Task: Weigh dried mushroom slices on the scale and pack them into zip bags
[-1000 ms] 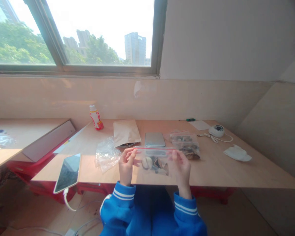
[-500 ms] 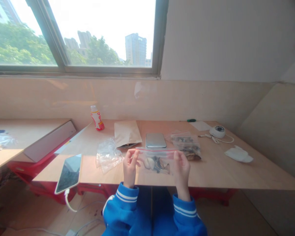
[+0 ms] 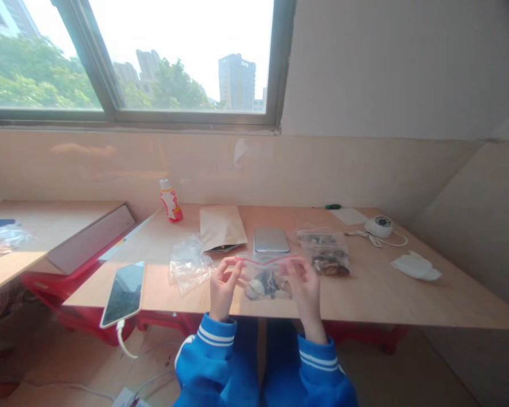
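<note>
While above the table [image 3: 385, 288], a clear zip bag [image 3: 266, 281] between both hands [image 3: 224, 291].

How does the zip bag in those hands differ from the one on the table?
The held zip bag hangs upright, pinched at its red-lined top by the left hand and right hand; the table bag lies flat. The held bag shows a pale rounded piece among dark ones; the table bag, mostly brown pieces. Both are clear plastic holding pieces.
</note>
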Motion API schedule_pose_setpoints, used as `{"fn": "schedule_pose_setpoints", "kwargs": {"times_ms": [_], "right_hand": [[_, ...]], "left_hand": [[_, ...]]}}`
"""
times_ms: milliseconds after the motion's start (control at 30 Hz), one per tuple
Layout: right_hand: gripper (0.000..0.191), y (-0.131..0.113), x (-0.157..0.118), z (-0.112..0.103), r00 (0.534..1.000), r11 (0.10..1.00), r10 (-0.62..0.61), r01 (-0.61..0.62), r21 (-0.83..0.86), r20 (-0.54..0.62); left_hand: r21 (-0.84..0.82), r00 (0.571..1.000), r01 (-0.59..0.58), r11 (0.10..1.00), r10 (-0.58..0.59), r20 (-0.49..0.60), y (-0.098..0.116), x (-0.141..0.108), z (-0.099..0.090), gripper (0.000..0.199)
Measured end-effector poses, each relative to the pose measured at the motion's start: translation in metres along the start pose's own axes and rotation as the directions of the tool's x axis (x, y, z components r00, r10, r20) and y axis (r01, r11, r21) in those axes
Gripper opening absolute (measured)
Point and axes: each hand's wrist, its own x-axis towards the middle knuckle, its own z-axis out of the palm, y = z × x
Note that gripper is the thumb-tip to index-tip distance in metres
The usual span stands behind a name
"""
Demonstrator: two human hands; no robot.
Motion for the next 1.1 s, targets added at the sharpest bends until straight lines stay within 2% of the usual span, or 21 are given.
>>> {"fn": "schedule_pose_setpoints", "kwargs": {"times_ms": [133, 400, 700, 767, 967, 1100], "right_hand": [[0.033, 0.0, 0.002, -0.002, 1.0, 0.999, 0.026, -0.025, 0.024, -0.016], [0.029, -0.004, 0.002, -0.004, 0.996, 1.0, -0.017, 0.015, -0.023, -0.086], [0.029, -0.001, 0.005, -0.012, 0.999, 0.999, 0.022, -0.024, -0.046, -0.035], [0.029, 0.0, 0.004, -0.012, 0.999, 0.999, 0.021, -0.022, -0.023, -0.03], [0.03, -0.001, 0.001, -0.004, 0.994, 0.991, 0.035, -0.048, 0.128, 0.099], [0.036, 0.0, 0.0, -0.001, 0.986, 0.992, 0.01, -0.031, 0.123, 0.166]], "left_hand": [[0.034, 1.0, 0.002, 0.999, -0.002, 0.011, 0.001, 0.001, -0.001, 0.031], [0.132, 0.995, -0.069, 0.989, 0.079, -0.069, -0.003, 0.001, -0.003, 0.027], [0.16, 0.989, -0.062, 0.985, 0.082, -0.122, -0.008, 0.003, -0.003, 0.027], [0.123, 0.99, -0.05, 0.991, 0.065, -0.125, -0.008, 0.003, 0.0, 0.028], [-0.16, 0.998, -0.045, 0.986, 0.039, -0.041, -0.015, 0.004, 0.008, 0.032], [-0.154, 1.0, -0.018, 0.988, 0.019, 0.007, -0.021, 0.005, 0.005, 0.035]]}}
